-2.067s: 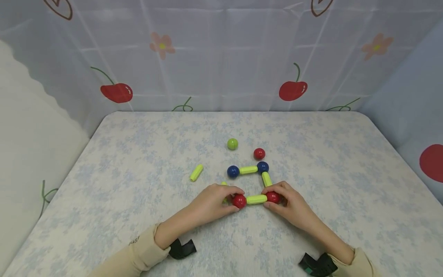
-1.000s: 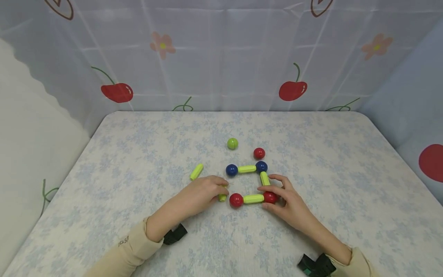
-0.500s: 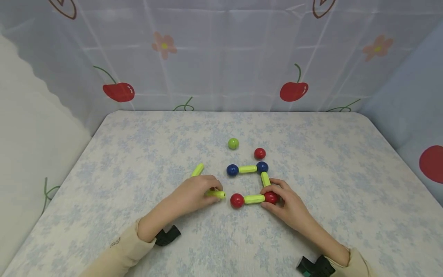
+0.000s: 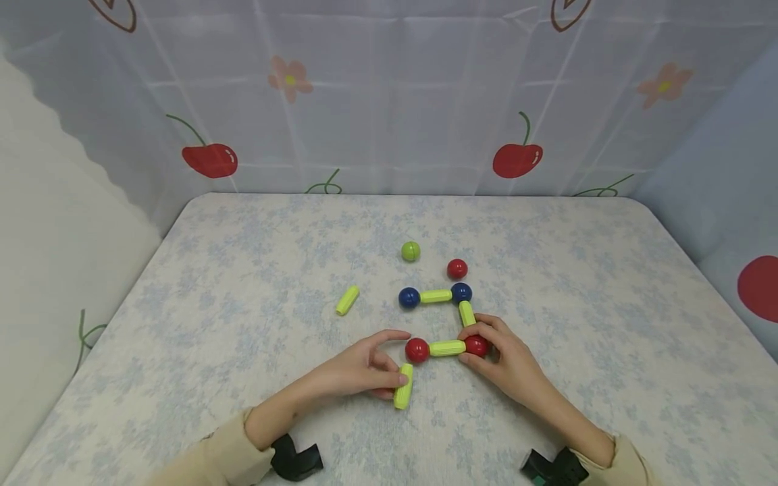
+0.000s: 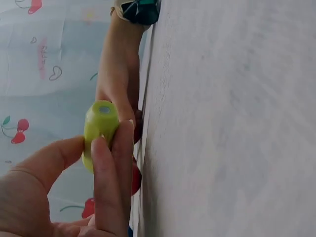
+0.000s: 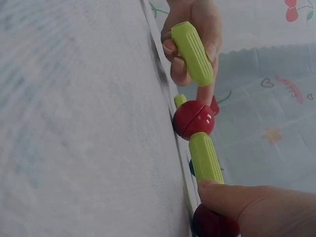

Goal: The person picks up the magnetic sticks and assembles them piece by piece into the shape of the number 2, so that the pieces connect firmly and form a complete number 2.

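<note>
My left hand [image 4: 369, 368] pinches a yellow-green ridged rod [image 4: 404, 387] between thumb and fingers, its index finger stretched toward a red ball [image 4: 417, 349]. In the left wrist view a grey disc shows in the end of that rod [image 5: 101, 118]. My right hand [image 4: 507, 354] grips a second red ball [image 4: 476, 345], thumb and fingers around it. A rod [image 4: 446, 348] joins these two red balls. From the gripped ball another rod [image 4: 467, 313] leads up to a blue ball [image 4: 461, 292], and a further rod [image 4: 435, 296] links that to a second blue ball [image 4: 409, 298].
A loose yellow-green rod [image 4: 347, 300] lies left of the joined pieces. Behind them sit a green ball [image 4: 410, 251] and a separate red ball [image 4: 457, 268]. The table [image 4: 255, 256] has a flowered cloth, with a cherry-print curtain [image 4: 389, 101] at its back edge.
My left hand left the red ball, took the rod lying beside it, turned it and brought it nearer my body, below that ball. My right hand stays on its red ball.
</note>
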`<state>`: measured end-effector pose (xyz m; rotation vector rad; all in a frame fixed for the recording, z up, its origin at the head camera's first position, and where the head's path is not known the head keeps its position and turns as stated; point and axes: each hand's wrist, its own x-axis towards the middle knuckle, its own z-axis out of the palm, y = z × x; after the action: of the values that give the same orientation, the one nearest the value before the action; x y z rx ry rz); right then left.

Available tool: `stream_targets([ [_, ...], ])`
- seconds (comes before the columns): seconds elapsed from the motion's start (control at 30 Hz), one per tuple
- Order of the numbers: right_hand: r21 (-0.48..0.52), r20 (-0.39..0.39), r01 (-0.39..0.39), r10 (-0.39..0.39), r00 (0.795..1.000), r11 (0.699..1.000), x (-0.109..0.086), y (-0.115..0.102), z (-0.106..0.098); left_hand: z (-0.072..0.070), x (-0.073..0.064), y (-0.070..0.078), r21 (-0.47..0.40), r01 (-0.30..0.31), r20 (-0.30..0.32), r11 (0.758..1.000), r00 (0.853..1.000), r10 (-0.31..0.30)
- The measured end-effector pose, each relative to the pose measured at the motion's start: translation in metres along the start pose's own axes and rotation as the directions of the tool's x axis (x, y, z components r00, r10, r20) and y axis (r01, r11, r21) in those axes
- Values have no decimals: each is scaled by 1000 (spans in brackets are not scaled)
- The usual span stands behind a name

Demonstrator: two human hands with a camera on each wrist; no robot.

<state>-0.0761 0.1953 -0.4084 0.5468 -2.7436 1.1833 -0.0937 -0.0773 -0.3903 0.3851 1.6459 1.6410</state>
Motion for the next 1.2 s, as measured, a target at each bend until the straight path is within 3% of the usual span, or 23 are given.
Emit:
stream_targets([
  [0.3,-11,1,1,-1,1000,1000,0,0,0,11,7,-3,-64,74,-70,995,994,-78],
  [0.87,-19,1,15,-15,1000,1000,6,-1,2,10,15,-4,-89,63,-139,994,987,-75],
  [1.07,32,75,52,-55,996,998,13,2,-16,7,14,-4,-95,59,-159,994,984,-74],
  [1.2,38,65,8,-10,998,999,33,11,-32,6,15,-4,-105,58,-160,993,984,-75],
])
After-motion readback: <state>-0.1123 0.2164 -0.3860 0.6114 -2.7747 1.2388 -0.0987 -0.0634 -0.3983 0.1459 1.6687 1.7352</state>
